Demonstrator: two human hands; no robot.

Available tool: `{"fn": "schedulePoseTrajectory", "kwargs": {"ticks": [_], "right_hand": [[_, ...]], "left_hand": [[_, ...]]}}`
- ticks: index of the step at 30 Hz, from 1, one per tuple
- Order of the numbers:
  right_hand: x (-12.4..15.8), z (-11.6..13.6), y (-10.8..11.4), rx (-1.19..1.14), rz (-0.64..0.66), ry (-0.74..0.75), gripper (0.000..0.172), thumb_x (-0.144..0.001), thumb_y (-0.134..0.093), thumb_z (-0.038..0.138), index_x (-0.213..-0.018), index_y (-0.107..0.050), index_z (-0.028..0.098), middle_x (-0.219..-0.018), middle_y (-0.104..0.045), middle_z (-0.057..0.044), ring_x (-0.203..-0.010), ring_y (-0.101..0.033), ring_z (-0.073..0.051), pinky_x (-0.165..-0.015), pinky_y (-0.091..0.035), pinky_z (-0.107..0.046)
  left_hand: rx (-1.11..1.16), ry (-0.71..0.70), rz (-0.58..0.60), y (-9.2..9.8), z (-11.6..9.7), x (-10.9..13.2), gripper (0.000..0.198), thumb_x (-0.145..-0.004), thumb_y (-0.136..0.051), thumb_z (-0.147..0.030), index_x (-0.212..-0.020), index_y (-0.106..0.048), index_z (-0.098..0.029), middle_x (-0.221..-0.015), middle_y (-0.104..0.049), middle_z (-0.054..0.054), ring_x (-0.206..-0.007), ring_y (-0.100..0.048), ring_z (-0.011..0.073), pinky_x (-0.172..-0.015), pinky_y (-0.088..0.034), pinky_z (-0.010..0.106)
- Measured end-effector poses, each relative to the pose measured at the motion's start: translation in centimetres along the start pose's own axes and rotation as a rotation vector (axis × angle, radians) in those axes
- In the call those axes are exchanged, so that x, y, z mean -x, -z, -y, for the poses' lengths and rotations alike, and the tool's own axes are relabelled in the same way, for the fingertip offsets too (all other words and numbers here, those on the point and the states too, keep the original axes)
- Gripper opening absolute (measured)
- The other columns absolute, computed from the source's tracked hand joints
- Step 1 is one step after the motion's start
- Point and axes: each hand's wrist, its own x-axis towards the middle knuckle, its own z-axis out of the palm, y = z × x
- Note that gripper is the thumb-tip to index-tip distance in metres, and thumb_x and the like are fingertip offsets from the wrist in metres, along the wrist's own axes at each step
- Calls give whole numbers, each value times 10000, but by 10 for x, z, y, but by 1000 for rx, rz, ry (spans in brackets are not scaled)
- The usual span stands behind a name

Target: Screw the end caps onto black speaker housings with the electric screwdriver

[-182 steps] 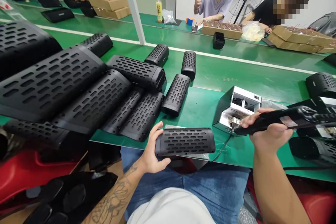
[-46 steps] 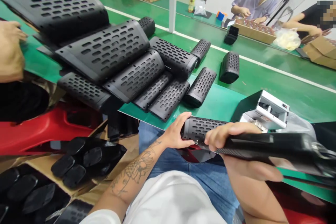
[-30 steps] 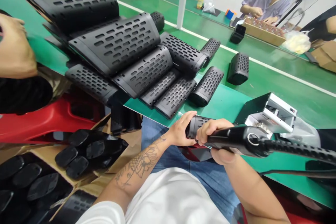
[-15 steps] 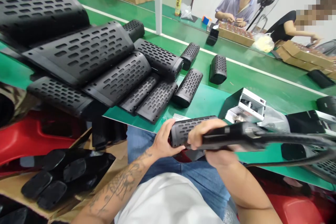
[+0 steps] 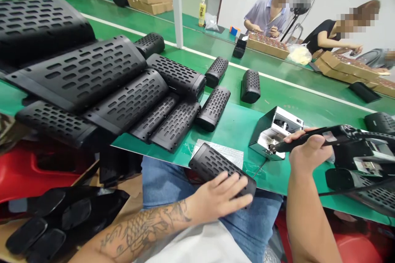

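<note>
My left hand (image 5: 224, 195) lies over the right end of a black perforated speaker housing (image 5: 212, 163), its fingers spread across the slotted face and its thumb out of sight. The housing sits tilted at the near table edge, above my lap, partly over a silvery bubble-wrap sheet (image 5: 236, 156). In my right hand (image 5: 308, 152) is a black electric screwdriver (image 5: 311, 136), held nearly level with its cable trailing right. Its tip reaches into the front opening of a black-and-white screw feeder (image 5: 268, 131). Whether a screw is on the tip is too small to tell.
Stacked black perforated housings (image 5: 89, 72) cover the left of the green table (image 5: 237, 121). A second screw feeder (image 5: 367, 156) stands at right. A cardboard box (image 5: 12, 230) of black parts is below left. Across the table, people handle parts beside cardboard trays (image 5: 268, 45).
My right hand and the screwdriver have moved right, off the housing to the screw feeder. My left hand has shifted from the housing's left end to its right end; the housing is turned.
</note>
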Motion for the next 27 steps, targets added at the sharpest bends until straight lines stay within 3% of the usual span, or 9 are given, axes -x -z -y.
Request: {"fn": "schedulePoseTrajectory", "kwargs": {"ticks": [3,5,9,14,17,22,27], "right_hand": [[10,6,4,-10,3,-32,452,-905,-760,629,-924,-699,181,-587,-628,4,-462,-597,-181,-497,-529,-334],[15,14,6,-22,-31,-32,522,-880,-797,694,-927,-704,183,-580,-622,15,-455,-584,-176,-488,-523,-332],[24,34,17,-170,-18,-26,694,-851,-692,927,-885,-702,234,-534,-598,15,-403,-554,-214,-443,-522,-381],[44,53,23,-390,284,48,919,-817,-553,1118,-977,-834,257,-558,-648,-15,-353,-546,-240,-387,-530,-434],[62,62,11,-420,451,3,823,-877,-622,1047,-1095,-865,291,-648,-716,-15,-428,-623,-224,-488,-602,-437],[80,60,-14,-441,469,-71,679,-876,-749,946,-1086,-857,309,-632,-693,15,-428,-601,-204,-493,-578,-396],[84,50,-26,-469,510,-37,626,-863,-840,855,-1021,-839,250,-638,-706,-1,-431,-621,-209,-484,-576,-383]], "left_hand": [[48,163,375,19,28,-53,979,-882,-958,-520,-1722,-570,-202,-1646,-658,252,-1470,-653,460,-1275,-491,639],[30,241,497,24,44,-75,1125,-806,-1021,-587,-1734,-552,-157,-1520,-699,282,-1353,-679,491,-1224,-483,662],[-73,426,511,21,68,-92,1110,-852,-1010,-571,-1766,-540,-151,-1416,-702,280,-1264,-663,475,-1129,-486,592],[-32,431,518,25,82,-87,1070,-921,-931,-648,-1792,-520,-181,-1434,-677,260,-1259,-642,449,-1132,-470,575],[-29,417,512,28,82,-84,1038,-944,-899,-660,-1795,-512,-209,-1460,-672,245,-1298,-626,450,-1183,-439,598],[-23,423,525,28,80,-84,1035,-955,-890,-642,-1804,-487,-209,-1464,-673,232,-1277,-640,430,-1148,-458,561],[-14,419,520,28,81,-84,1026,-965,-882,-632,-1804,-486,-195,-1481,-668,241,-1280,-641,438,-1139,-453,569]]}}
